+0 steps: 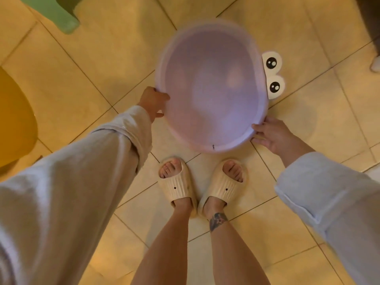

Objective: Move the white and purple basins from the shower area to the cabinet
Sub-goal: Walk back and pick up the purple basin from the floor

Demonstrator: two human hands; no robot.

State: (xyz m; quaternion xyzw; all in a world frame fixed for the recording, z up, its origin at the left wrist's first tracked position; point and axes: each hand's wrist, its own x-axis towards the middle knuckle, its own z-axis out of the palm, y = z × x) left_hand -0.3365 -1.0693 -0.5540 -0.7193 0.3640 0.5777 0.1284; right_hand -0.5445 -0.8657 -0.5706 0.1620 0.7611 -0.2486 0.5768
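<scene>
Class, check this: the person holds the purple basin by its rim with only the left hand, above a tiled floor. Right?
Not quite. The head view shows both hands on the purple basin: the left hand and the right hand each grip its rim. It is held above the tiled floor.

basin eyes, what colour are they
White with black pupils, on the purple basin's cartoon eyes; head view.

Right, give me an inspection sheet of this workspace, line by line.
Surface: beige tiled floor, dark grout lines.
Job's things: purple basin with cartoon eyes on its rim, blurred; white basin nothing seen.
Clutter: green plastic item top left; yellow object at left edge.
Hands: left hand and right hand grip opposite sides of the basin's rim.
Cables: nothing seen.
Surroundings: person's feet in cream slippers directly below the basin; cabinet nothing seen.
</scene>
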